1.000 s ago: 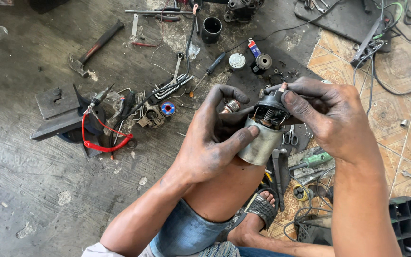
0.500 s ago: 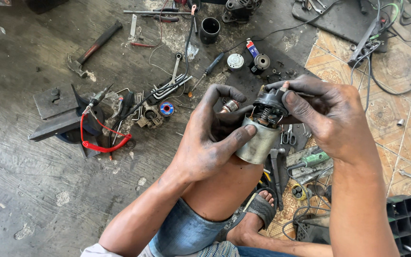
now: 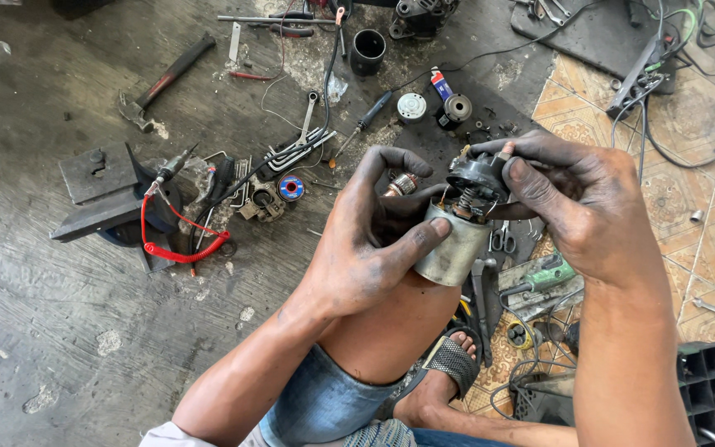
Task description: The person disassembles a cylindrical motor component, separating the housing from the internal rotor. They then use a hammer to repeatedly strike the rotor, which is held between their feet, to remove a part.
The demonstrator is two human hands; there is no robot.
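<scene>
Head view shows the left hand (image 3: 366, 240) gripping a grey motor housing (image 3: 452, 248) above the knee (image 3: 391, 323) while the right hand (image 3: 577, 207) pinches its black brush cap (image 3: 477, 175), best kept square to the housing.

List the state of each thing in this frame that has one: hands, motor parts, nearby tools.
Left hand: gripping the metal motor housing.
Right hand: holding the black end cap, lifted off the housing.
Hammer: lying on the floor.
Black cup: upright, open.

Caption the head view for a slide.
Left hand grips a metal motor housing while right hand holds its black end cap.
</scene>
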